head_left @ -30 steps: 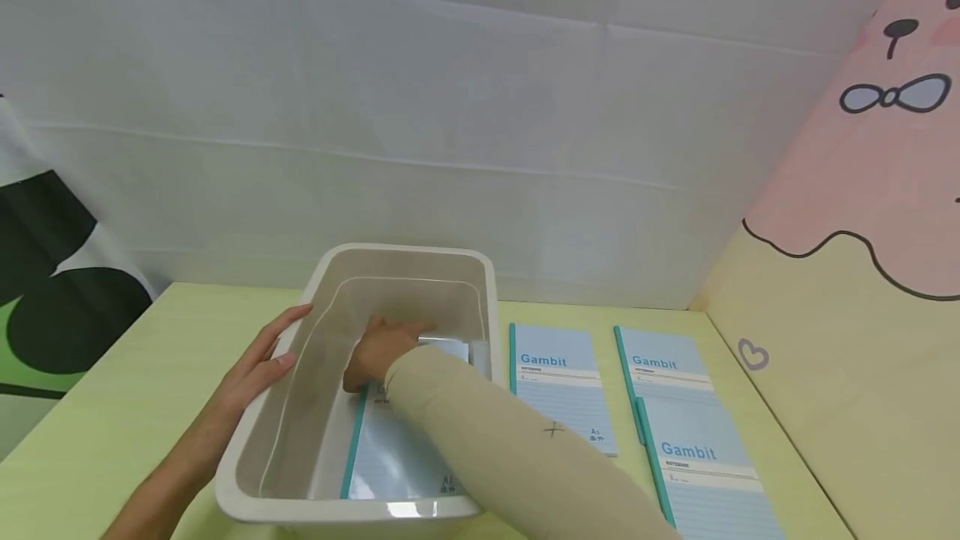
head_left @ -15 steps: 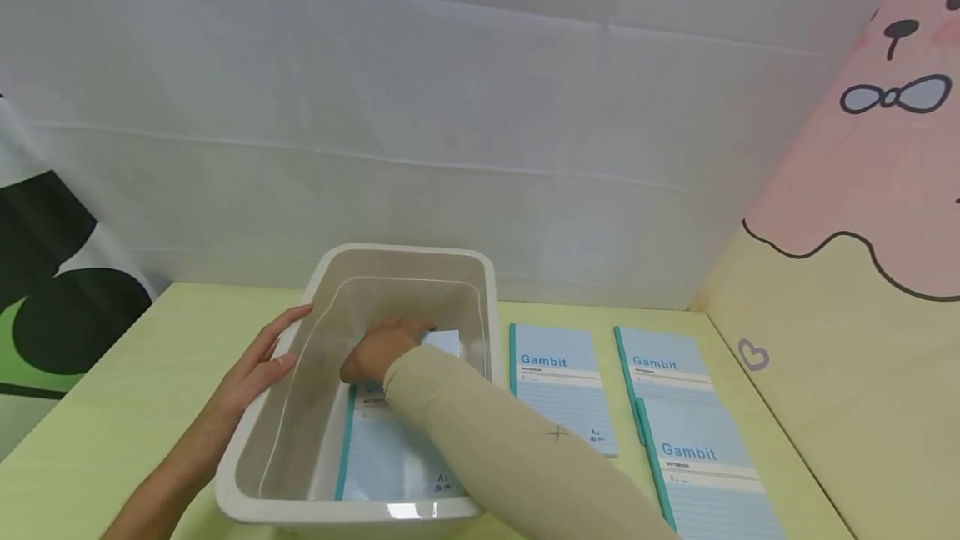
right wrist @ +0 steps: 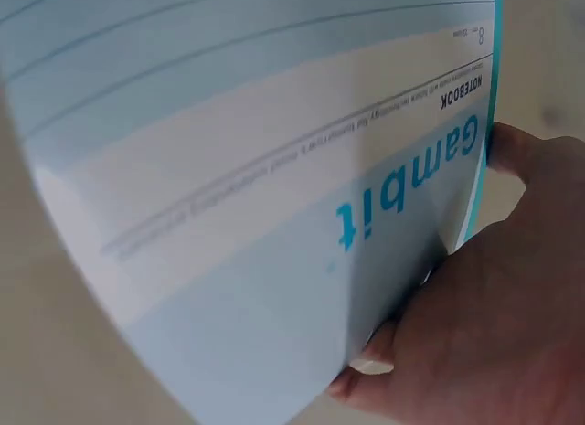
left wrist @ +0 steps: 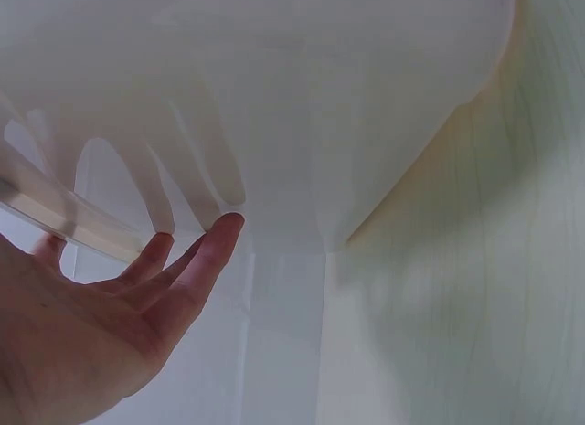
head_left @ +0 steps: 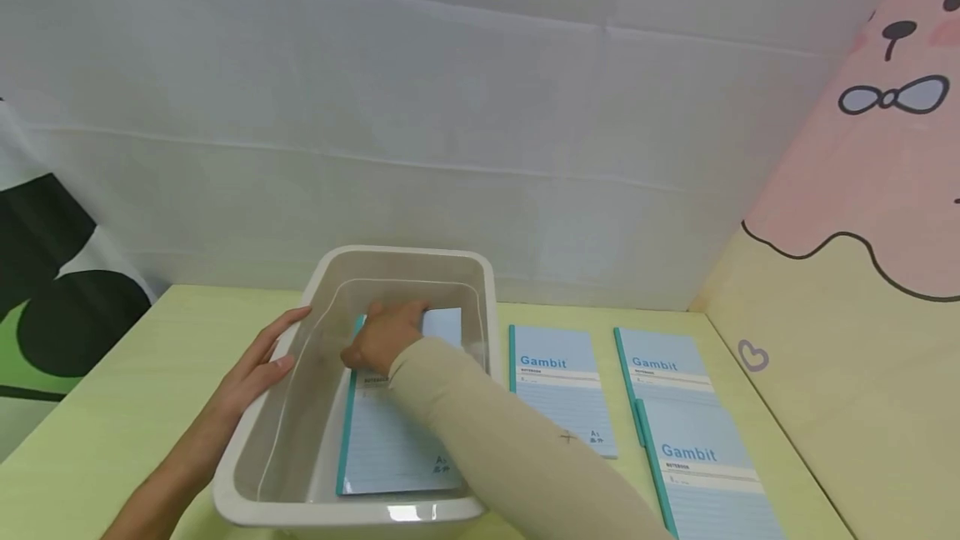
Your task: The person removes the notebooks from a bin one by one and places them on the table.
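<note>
Inside a pale plastic bin (head_left: 255, 473), a light-blue notebook (head_left: 397, 448) with a teal spine and "Gambit" lettering lies in the near and middle part. My right hand (head_left: 386, 340) reaches in and grips it by its far end. In the right wrist view, the thumb is at the spine edge of the notebook (right wrist: 274, 160) and the fingers are at the top edge; the cover bows a little. My left hand (head_left: 251, 369) rests against the bin's left rim. From the left wrist view, its extended fingers (left wrist: 196, 270) touch the outer wall.
To the right of the bin, one matching notebook (head_left: 562, 390) lies on the pale green table (head_left: 202, 340). Further right, another notebook (head_left: 667, 361) is partly overlapped by a nearer notebook (head_left: 705, 473). A white cloth (head_left: 450, 107) hangs behind; a patterned wall (head_left: 825, 340) bounds the right.
The notebook in the bin has shifted toward the far end and slightly left, with my right hand on it. My left hand has stayed at the rim.
</note>
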The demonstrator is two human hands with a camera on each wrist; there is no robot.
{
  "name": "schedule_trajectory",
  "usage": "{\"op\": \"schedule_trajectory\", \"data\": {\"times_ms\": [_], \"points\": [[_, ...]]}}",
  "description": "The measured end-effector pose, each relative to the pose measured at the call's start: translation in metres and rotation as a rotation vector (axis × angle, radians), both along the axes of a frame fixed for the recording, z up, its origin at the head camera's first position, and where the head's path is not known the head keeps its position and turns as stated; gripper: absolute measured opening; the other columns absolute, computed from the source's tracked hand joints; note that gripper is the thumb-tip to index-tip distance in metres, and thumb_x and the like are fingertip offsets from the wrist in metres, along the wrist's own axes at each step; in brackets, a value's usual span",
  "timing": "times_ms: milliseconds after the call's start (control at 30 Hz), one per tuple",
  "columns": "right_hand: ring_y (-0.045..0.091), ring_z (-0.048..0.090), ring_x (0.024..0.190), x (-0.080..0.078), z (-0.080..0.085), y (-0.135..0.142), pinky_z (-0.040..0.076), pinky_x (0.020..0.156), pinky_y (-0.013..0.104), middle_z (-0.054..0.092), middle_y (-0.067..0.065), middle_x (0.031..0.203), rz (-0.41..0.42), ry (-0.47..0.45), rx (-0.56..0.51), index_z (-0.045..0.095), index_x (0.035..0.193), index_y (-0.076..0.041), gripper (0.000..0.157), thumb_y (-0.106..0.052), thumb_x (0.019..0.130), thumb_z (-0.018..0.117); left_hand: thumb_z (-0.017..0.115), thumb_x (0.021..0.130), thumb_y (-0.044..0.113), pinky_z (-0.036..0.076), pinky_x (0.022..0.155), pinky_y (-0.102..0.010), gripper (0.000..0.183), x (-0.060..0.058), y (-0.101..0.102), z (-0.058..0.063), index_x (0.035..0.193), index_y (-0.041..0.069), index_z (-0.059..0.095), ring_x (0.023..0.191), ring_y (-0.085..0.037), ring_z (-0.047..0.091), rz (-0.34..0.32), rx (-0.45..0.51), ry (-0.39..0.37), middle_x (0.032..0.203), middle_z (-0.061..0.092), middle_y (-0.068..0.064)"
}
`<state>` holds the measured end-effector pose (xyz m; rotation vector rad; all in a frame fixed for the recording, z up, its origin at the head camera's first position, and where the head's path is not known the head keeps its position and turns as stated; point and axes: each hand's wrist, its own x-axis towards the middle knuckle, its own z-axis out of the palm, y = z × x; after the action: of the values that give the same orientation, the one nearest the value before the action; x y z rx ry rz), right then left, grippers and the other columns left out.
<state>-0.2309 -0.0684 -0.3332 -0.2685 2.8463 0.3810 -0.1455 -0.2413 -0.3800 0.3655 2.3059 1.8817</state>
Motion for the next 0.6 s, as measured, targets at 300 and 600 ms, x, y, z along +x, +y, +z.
{"op": "schedule_trajectory", "data": {"times_ms": [300, 600], "points": [[0.023, 0.055, 0.14, -0.006, 0.015, 0.009, 0.035, 0.119, 0.051, 0.06, -0.012, 0.148, -0.047, 0.039, -0.088, 0.051, 0.148, -0.028, 0.07, -0.073, 0.095, 0.042, 0.029, 0.113, 0.032, 0.059, 0.083, -0.04, 0.054, 0.001, 0.003, 0.003, 0.165, 0.041, 0.017, 0.115, -0.015, 0.063, 0.002, -0.027, -0.002, 0.155, 0.031, 0.003], [0.024, 0.059, 0.129, -0.007, 0.032, 0.018, 0.037, 0.112, 0.052, 0.065, -0.006, 0.136, -0.104, 0.113, -0.205, 0.059, 0.133, -0.025, 0.056, -0.062, 0.095, 0.043, 0.03, 0.113, 0.029, 0.056, 0.085, -0.032, 0.055, -0.002, -0.001, -0.001, 0.165, 0.04, 0.018, 0.12, -0.005, 0.056, 0.005, -0.034, 0.018, 0.159, 0.025, 0.011]]}}
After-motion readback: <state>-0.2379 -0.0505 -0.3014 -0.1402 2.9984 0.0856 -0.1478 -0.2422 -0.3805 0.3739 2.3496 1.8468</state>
